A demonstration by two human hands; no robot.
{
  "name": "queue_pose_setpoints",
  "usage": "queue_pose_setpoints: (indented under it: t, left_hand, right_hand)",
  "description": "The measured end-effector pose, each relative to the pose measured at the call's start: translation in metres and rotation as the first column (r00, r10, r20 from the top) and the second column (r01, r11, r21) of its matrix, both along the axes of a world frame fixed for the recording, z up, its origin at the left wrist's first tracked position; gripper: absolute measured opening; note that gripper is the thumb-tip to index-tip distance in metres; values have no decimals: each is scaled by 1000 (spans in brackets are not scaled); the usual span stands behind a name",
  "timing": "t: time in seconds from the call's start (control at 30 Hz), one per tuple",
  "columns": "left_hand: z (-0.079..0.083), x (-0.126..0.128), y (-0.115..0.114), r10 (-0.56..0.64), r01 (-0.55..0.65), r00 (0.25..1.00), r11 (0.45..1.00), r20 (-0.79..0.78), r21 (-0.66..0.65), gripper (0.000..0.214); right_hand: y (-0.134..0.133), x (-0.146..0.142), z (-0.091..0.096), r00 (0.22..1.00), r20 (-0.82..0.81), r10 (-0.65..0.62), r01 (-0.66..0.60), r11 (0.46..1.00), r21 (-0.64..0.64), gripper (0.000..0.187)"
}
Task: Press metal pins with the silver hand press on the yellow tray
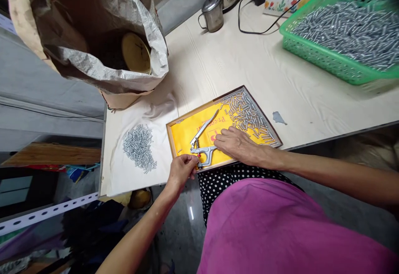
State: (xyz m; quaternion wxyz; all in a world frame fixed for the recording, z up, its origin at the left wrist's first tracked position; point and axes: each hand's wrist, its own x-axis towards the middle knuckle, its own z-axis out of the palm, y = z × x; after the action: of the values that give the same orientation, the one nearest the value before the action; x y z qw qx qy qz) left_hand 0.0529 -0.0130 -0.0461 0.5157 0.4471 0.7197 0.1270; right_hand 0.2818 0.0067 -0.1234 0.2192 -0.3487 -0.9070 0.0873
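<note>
A loose heap of small silver pins (139, 147) lies on white cloth (124, 174). Beside it, the left hand (182, 170) pinches narrow on the head of the silver long-handled hand press (202, 139), which lies in the yellow-lined shallow tray (183, 134) at the table's near edge, likely for reach. The right hand (237, 143) lies flat, fingers loosely spread, seemingly steadying the lower handle, and bare pale tabletop (249, 66) opens toward the green plastic basket (327, 64).
</note>
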Motion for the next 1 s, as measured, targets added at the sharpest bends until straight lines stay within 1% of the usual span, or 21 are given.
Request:
queue_pose_setpoints:
  t: [0.17,0.27,0.4,0.53,0.63,0.67,0.77,0.8,0.83,0.9,1.0]
  left_hand:
    - [-1,-1,5,-35,34,999,999,-33,-39,27]
    - [-3,-2,7,-73,70,996,996,-51,-59,27]
    - [-3,-2,11,-86,80,995,991,-52,-108,28]
    - [-1,-2,14,-112,106,993,980,-27,-169,29]
    - [-1,-2,14,-115,111,993,980,-17,-166,31]
    - [-2,-3,13,-111,107,994,982,-15,-159,32]
    - [-4,-4,11,-101,98,995,986,-15,-137,33]
    - [-5,-5,10,-104,101,994,986,-16,-131,33]
    - [-5,-6,10,-108,105,994,986,-17,-126,32]
    - [-6,-8,9,-120,116,993,987,-21,-113,32]
    - [-8,-9,8,-123,119,992,987,-27,-106,31]
  right_hand:
    - [0,1,-1,1000,-28,-1,0,998,-57,15]
    - [0,2,-4,1000,-25,8,-10,997,-82,14]
    - [-1,2,-6,999,-24,25,-27,995,-100,15]
    - [-4,3,3,1000,-6,17,-17,994,-111,17]
    - [-1,8,17,999,30,14,-10,991,-136,12]
    - [3,10,20,999,37,18,-12,990,-142,20]
    - [20,16,25,998,53,25,-18,993,-115,64]
    - [27,17,25,997,69,25,-18,995,-100,77]
    - [34,17,24,996,90,27,-19,996,-89,86]
    - [45,16,23,988,146,41,-29,996,-78,92]
    - [51,10,27,974,220,44,-30,997,-65,86]
